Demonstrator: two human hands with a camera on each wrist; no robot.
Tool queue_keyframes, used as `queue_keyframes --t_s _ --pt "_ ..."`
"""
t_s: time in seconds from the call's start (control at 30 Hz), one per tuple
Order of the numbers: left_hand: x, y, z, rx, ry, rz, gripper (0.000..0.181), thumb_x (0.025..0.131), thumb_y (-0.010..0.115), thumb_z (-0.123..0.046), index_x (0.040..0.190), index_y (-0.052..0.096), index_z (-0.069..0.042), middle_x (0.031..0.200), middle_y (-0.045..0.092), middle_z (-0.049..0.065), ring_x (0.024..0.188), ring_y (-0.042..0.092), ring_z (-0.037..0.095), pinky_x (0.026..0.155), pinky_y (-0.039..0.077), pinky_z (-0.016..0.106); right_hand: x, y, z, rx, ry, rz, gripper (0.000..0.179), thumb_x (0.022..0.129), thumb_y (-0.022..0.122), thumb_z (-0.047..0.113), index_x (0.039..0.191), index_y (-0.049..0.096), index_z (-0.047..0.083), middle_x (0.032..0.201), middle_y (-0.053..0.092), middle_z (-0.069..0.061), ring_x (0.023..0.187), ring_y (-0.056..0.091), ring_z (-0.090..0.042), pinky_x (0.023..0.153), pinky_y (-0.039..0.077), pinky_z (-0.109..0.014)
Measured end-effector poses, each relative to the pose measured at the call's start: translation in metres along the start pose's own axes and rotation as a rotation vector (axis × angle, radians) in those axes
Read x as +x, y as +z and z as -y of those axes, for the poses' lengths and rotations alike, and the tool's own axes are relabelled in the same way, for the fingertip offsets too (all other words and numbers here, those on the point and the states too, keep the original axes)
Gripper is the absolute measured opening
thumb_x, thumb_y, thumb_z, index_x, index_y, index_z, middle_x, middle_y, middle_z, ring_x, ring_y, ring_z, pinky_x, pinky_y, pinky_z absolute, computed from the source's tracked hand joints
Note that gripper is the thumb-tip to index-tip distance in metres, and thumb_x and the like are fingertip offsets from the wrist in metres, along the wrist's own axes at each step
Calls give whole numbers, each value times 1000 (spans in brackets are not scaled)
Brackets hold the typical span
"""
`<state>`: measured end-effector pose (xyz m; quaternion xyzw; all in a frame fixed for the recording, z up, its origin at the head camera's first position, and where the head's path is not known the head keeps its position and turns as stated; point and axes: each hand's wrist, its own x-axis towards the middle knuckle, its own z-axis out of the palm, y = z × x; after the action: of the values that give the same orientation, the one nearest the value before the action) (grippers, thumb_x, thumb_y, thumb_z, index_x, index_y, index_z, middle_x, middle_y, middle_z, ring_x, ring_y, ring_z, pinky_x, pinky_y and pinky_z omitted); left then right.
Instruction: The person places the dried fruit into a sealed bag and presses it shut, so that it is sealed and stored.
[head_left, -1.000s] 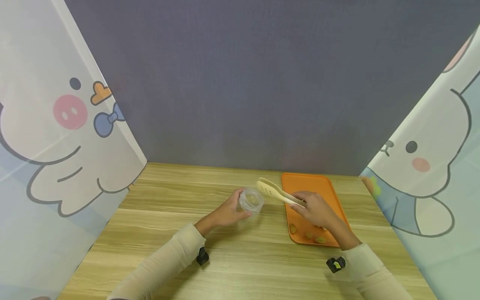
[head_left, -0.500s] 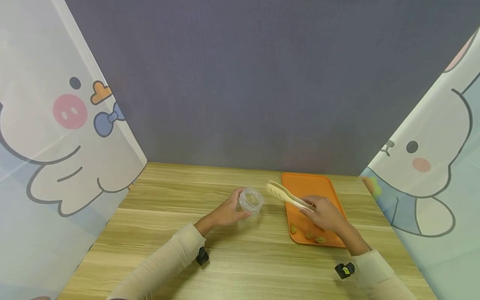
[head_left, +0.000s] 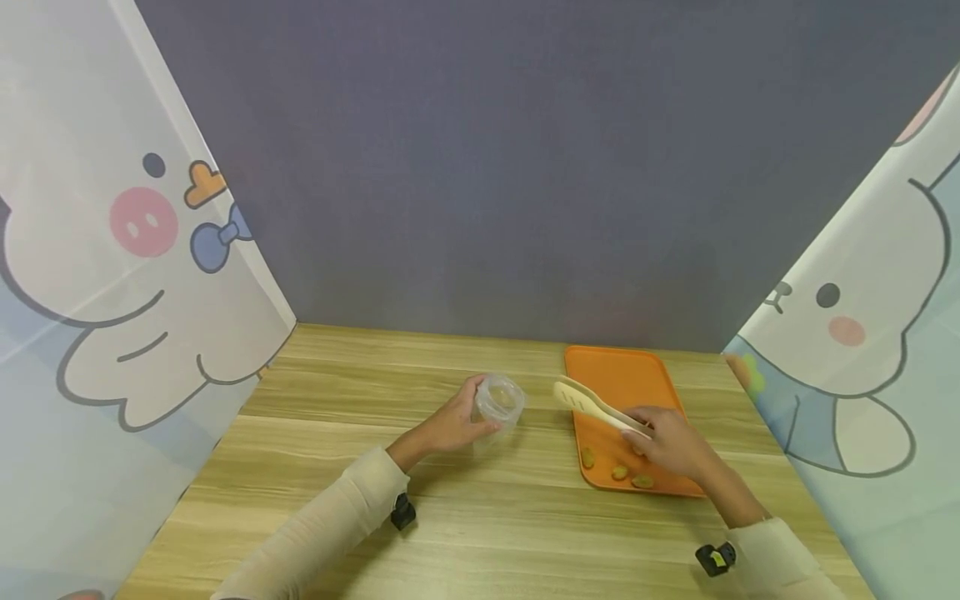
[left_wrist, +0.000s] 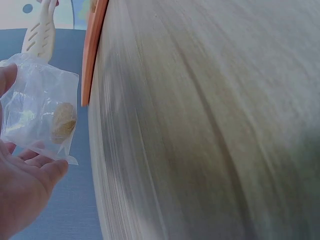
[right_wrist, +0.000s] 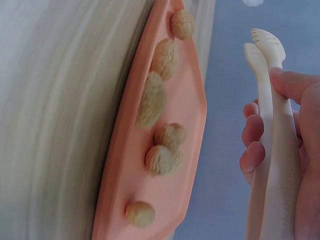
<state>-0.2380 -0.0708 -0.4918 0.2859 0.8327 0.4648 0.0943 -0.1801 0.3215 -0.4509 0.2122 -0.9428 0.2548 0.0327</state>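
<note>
My left hand (head_left: 453,425) holds a clear plastic bag (head_left: 501,410) upright with its mouth open. One tan, rough piece (left_wrist: 64,122) shows inside the bag in the left wrist view. With my right hand (head_left: 671,442) I grip cream-coloured tongs (head_left: 592,406) with slotted heads, raised over the orange tray (head_left: 615,367). Nothing sits between the tips of the tongs in the right wrist view. Several wrinkled, tan, walnut-like pieces (right_wrist: 152,100) lie on the tray, some of them along its near edge. My right hand hides part of the tray in the head view.
The wood-grain table (head_left: 360,375) ends at a dark grey backdrop (head_left: 465,167). Cartoon-printed panels stand on the left (head_left: 135,317) and right (head_left: 862,375). A strip of table separates the bag from the tray.
My right hand has drawn the tongs right and nearer, away from the bag's mouth to above the tray. My left hand and the bag have barely moved.
</note>
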Motion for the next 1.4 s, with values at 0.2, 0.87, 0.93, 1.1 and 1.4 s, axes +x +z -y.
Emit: queue_keyframes --t_s 0.2,0.87,0.93,1.1,1.4 --pt "0 0 2 -16 2 7 87 94 71 -32 158 18 -7 145 47 20 129 52 30 111 40 55 -9 -4 -7 13 5 30 14 98 68 20 108 70 11 69 63 6 53 44 2 50 40 -23" --pt "2 1 3 17 11 2 88 93 71 -33 158 18 -6 146 46 22 130 51 30 113 38 54 -29 -14 -22 -71 39 80 22 97 69 25 112 73 9 72 55 16 55 37 3 53 37 -22" --pt "2 1 3 20 12 1 87 93 71 -33 158 19 -6 145 46 22 129 52 30 112 39 54 -30 -16 -22 -67 40 83 20 97 70 24 111 73 10 70 53 17 54 37 2 52 36 -22" --pt "1 1 2 19 16 -1 88 93 71 -33 158 19 -6 146 46 22 130 51 30 113 38 54 -34 -20 -22 -64 26 88 17 96 71 21 108 74 9 65 50 17 53 36 3 51 36 -21" --pt "0 1 3 1 16 2 87 93 71 -31 158 19 -6 146 45 23 130 51 30 113 37 55 -40 -22 -25 -46 38 155 23 97 69 25 111 73 7 69 57 15 56 40 4 53 38 -21"
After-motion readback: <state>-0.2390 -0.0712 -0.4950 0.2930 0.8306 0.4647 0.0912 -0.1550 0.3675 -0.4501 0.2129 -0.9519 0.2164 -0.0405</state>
